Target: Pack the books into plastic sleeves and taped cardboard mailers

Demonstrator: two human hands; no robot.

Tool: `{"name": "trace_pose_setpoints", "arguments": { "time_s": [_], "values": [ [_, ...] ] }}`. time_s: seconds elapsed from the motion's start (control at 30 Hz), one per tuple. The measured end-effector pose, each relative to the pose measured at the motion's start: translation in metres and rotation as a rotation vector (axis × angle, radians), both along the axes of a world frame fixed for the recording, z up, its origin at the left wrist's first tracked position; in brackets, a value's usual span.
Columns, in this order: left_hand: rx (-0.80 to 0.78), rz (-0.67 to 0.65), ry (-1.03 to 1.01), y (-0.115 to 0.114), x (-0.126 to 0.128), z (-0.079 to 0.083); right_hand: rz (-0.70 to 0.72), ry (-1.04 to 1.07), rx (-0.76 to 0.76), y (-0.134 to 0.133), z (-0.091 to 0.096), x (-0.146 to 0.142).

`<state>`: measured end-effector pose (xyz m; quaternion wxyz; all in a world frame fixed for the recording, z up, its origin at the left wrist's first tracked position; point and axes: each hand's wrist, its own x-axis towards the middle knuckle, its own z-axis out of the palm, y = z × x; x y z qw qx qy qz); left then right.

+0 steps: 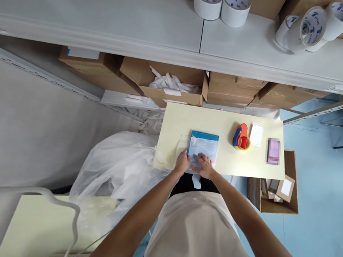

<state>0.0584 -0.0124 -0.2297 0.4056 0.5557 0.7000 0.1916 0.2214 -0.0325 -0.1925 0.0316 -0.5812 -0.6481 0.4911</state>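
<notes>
Working at a pale yellow table (190, 116) near the middle of the frame, a person in a white shirt (196, 225) rests both bare hands on a flat blue package (207, 144). The package lies on the tabletop left of the table's center, its darker blue band toward the top of the frame and most of it beyond the fingertips. The left hand (182, 162) is curled against the package's lower left edge; whether its fingers grip from beneath cannot be told. The right hand (204, 166) lies over the package's lower right part, fingers spread on its face and clasping nothing. A pale sheet (182, 142) shows just beyond the package's left side. Toward the table's right end are a red, blue and yellow tape dispenser (242, 129), a small white card (256, 134) and a blurred purple item (274, 150), all apart from the hands. At lower right, an open carton (293, 161) on the blue floor holds smaller brown boxes. Crumpled clear plastic (115, 167) spreads across the left of the frame. Across the top runs a gray shelf (109, 16) bearing white tape rolls, a pair (207, 8) near the center and a cluster (295, 38) at upper right; below its edge, an open cardboard box (188, 98) holds white pieces.
</notes>
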Motion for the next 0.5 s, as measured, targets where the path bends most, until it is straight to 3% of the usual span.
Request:
{"name": "trace_pose_setpoints", "arguments": {
  "time_s": [0.13,0.27,0.33,0.4,0.5],
  "values": [
    [0.056,-0.021,0.063,-0.004,-0.002,-0.003,0.031,-0.036,-0.020,0.003,-0.006,-0.002],
    [0.161,-0.208,0.141,-0.016,0.002,-0.005,-0.021,-0.052,0.049,-0.004,-0.008,0.001],
    [0.175,-0.264,0.155,-0.021,0.004,-0.007,-0.229,-0.084,0.138,-0.010,-0.012,0.005],
    [0.180,-0.276,0.151,-0.024,0.005,-0.009,-0.533,-0.107,0.200,-0.015,-0.017,0.010],
    [0.185,-0.306,0.146,-0.026,0.003,-0.010,-0.837,0.005,0.158,-0.012,-0.026,0.018]
  ]
}}
